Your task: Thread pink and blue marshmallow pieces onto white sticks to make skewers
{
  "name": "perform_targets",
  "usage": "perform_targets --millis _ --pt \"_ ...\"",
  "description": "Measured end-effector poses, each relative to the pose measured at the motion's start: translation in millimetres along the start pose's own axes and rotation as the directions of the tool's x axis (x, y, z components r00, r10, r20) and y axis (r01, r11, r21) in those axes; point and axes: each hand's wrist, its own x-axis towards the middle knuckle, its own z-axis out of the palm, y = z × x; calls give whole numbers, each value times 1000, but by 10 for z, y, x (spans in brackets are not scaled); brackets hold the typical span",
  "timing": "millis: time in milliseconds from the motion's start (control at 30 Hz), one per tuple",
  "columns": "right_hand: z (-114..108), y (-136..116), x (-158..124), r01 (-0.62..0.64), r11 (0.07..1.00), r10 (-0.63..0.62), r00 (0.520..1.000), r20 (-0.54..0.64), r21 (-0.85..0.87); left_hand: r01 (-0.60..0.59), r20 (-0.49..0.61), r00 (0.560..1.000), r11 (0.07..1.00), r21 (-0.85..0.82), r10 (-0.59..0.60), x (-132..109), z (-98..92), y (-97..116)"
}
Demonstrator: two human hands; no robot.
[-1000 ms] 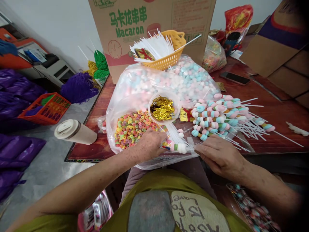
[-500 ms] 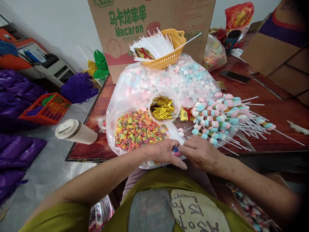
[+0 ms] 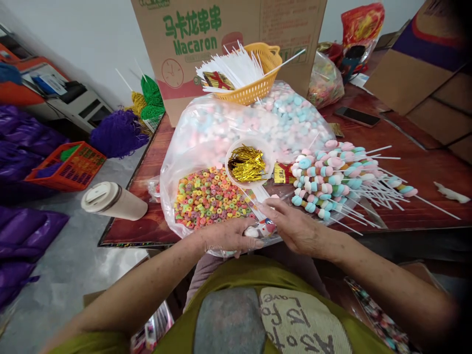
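My left hand [image 3: 226,237] is closed round a candy skewer [image 3: 262,228] at the table's near edge, its pink and white pieces showing between my hands. My right hand [image 3: 297,226] meets it from the right, fingers bent and touching the same skewer. Just beyond lie coloured ring candies [image 3: 208,197] in a clear bag and a white bowl of gold twist ties [image 3: 247,163]. A pile of finished marshmallow skewers [image 3: 332,174] lies right of the bowl.
A big bag of pastel marshmallows [image 3: 258,120], a yellow basket of white sticks [image 3: 245,73] and a Macaron carton [image 3: 206,44] stand behind. A lidded paper cup [image 3: 110,200] lies at the left, a phone [image 3: 357,116] at the right. Purple bags and an orange basket [image 3: 66,166] cover the floor.
My right hand has slid left from the stick's end to meet my left hand. The skewer has come toward me and is now mostly covered by both hands.
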Motion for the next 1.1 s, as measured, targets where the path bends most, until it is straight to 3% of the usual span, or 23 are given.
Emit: perform_targets --millis 33,100,167,200,233,300,333,400,467,533,600,667,733,767,800,833,867,933,1033,1100 --pt "13 15 25 -6 1000 6 1000 -8 13 12 -26 1000 1000 0 -12 10 29 -2" --pt "20 51 39 -95 995 97 985 -143 21 29 -92 995 999 -21 -31 9 60 -5" --pt "44 61 16 -279 952 303 909 -286 123 11 -177 984 998 -58 -22 -3 69 -12" --pt "78 47 1 -366 901 421 867 -267 234 -12 -221 975 998 -56 0 -6 71 -15" --pt "129 18 -9 -439 820 525 833 -176 366 -43 -263 964 999 -33 33 -4 74 -17" --pt "264 -76 -3 -536 591 611 785 99 603 -91 -310 945 995 51 103 12 80 -14" --pt "334 -131 15 -555 480 619 763 185 680 -107 -296 947 991 83 127 24 81 -9" --pt "444 -230 72 -529 360 653 731 197 769 -129 -199 970 989 69 140 45 77 3" --pt "494 -285 132 -493 397 681 723 111 774 -137 -68 988 990 -28 135 54 60 8" --pt "482 -283 169 -504 436 676 730 98 745 -129 -1 992 984 -122 130 50 36 -4" --pt "418 -233 180 -526 411 668 729 146 744 -103 -18 995 986 -127 102 40 10 -36" --pt "318 -170 180 -500 441 704 708 58 745 -50 -56 997 993 -107 44 37 -13 -82" --pt "212 -131 183 -429 688 651 721 -237 585 23 -94 995 983 -182 -40 46 -31 -133" --pt "170 -128 186 -373 837 517 778 -356 400 44 -104 992 970 -240 -71 56 -40 -155" --pt "141 -132 190 -278 945 325 864 -384 174 49 -116 990 956 -289 -86 67 -50 -173" --pt "127 -141 192 -137 990 117 943 -312 -43 45 -110 990 948 -315 -84 78 -60 -185" --pt "130 -149 193 21 978 -59 982 -177 -206 32 -91 994 946 -322 -64 88 -70 -188" --pt "176 -153 184 247 894 -245 968 54 -373 20 -15 1000 942 -336 -27 101 -87 -164" --pt "294 -131 153 307 862 -271 952 144 -404 118 118 989 937 -329 -84 93 -98 -58" --pt "378 -135 133 194 950 -152 971 183 -245 186 132 976 977 -107 -171 65 -88 38"
